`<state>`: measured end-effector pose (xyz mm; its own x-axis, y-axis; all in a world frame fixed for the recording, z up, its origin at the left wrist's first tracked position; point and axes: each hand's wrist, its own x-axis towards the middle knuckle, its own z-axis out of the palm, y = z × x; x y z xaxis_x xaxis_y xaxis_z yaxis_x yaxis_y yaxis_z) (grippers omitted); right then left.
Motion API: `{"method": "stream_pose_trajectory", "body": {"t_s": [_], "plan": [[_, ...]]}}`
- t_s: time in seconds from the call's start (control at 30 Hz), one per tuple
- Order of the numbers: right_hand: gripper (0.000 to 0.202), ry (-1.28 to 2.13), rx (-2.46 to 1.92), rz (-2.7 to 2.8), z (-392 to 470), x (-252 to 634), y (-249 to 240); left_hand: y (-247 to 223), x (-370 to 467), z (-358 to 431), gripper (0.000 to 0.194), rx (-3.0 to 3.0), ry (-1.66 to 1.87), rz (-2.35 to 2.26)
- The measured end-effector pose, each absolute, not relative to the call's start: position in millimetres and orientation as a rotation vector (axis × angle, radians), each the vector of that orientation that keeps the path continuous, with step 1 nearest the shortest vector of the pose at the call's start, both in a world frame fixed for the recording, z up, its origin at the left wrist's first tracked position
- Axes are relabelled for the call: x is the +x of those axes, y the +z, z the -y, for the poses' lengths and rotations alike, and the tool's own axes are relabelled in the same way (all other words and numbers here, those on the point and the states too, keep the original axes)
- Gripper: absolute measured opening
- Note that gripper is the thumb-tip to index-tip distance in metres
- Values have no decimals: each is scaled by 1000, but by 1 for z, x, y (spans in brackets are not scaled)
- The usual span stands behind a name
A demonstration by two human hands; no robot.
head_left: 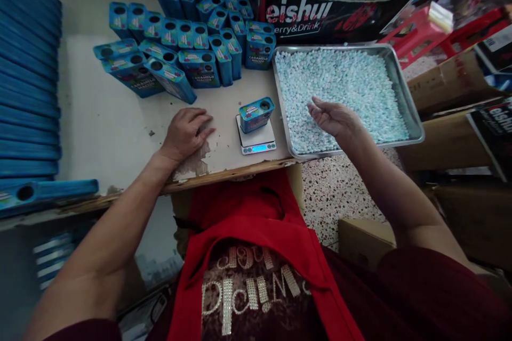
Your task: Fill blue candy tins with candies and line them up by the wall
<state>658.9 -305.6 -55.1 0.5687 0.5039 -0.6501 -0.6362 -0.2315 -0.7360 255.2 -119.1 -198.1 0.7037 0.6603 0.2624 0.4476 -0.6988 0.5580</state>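
Left hand: we see the left hand resting on the worn tabletop near its front edge, the fingers loosely bent and pointing rightward, the thumb nearest us; it grasps nothing.
Right hand: we find the right hand over the near part of the metal tray, the forearm reaching in from the lower right, the palm turned partly upward, the fingers half curled and pointing left; we cannot tell whether it holds any of the pale blue pellets.
Carton lettering: on the black carton we read "eishu" and, beneath it, "erry&Drink".
Tin lettering: on the fronts of the blue tins grouped at the back we make out "CARAMELO MACIZO".
Scale display: the digits glow blue, too small for us to read.
Tin on scale: we see one blue tin upright on the small scale, between the two hands and just left of the tray, touched by neither.
Tin axis: its narrow top runs lengthwise left to right, the right end slightly farther from us, with the round dark opening at that end.
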Motion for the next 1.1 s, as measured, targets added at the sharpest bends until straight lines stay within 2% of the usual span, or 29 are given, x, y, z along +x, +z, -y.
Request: {"method": "stream_pose_trajectory", "body": {"t_s": [0.17, 0.3, 0.47, 0.57, 0.73, 0.83, 0.9, 0.93, 1.0, 1.1], "plan": [[27, 1156, -1491, -55, 299, 644, -47, -198, 254, 127, 57, 2362, 657, -867], [30, 1266, -1478, 271, 284, 643, -34, -195, 255, 126, 56, 2332, 672, -889], [21, 1384, -1522, 680, 261, 633, -12, -198, 253, 125, 37, 2395, 669, -924], [20, 1385, -1526, 833, 247, 626, -6, -199, 250, 124, 36, 2435, 674, -917], [23, 1249, -1585, 964, 242, 644, -10, -181, 261, 144, 59, 2392, 862, -906], [15, 995, -1723, 1123, 253, 670, -17, -168, 295, 171, 88, 2287, 996, -872], [15, 774, -1843, 1281, 265, 682, -25, -166, 327, 186, 97, 2157, 1003, -848], [18, 688, -1882, 1330, 271, 684, -30, -167, 344, 192, 91, 2079, 993, -846], [19, 664, -1874, 1275, 284, 679, -43, -169, 375, 198, 68, 1947, 994, -859], [19, 935, -1677, 842, 299, 655, -64, -163, 403, 197, 40, 2022, 1075, -832]]}}
